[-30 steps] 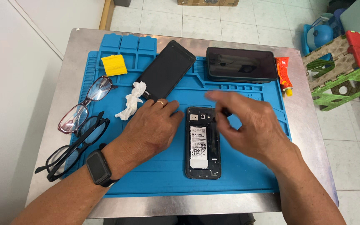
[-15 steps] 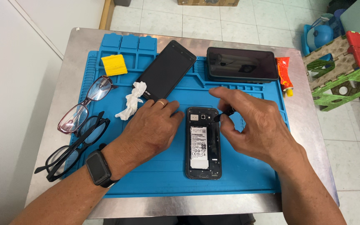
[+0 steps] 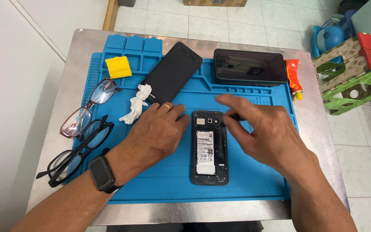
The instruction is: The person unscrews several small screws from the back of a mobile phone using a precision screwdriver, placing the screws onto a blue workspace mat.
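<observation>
A small phone (image 3: 210, 150) with its back cover off lies face down on a blue work mat (image 3: 151, 184), its white-labelled battery showing. My left hand (image 3: 155, 135), with a ring and a dark wristwatch, rests flat on the mat, fingertips against the phone's upper left edge. My right hand (image 3: 267, 137) hovers over the phone's upper right corner. It pinches a small dark tool (image 3: 235, 116) between thumb and fingers, and the tool's tip is at that corner. The rest of the tool is hidden by the fingers.
On the mat's far side lie a black phone (image 3: 172, 71), a second dark phone (image 3: 250, 66), a yellow pad (image 3: 118, 66) and a crumpled white tissue (image 3: 136, 105). Two pairs of glasses (image 3: 89, 109) (image 3: 76, 152) sit left. An orange tube (image 3: 293, 77) lies right. Coloured plastic stools (image 3: 357, 68) stand beyond the metal table (image 3: 194, 212).
My right hand's fingers have shifted slightly around the phone's upper right corner. My left hand and the phone have stayed where they were.
</observation>
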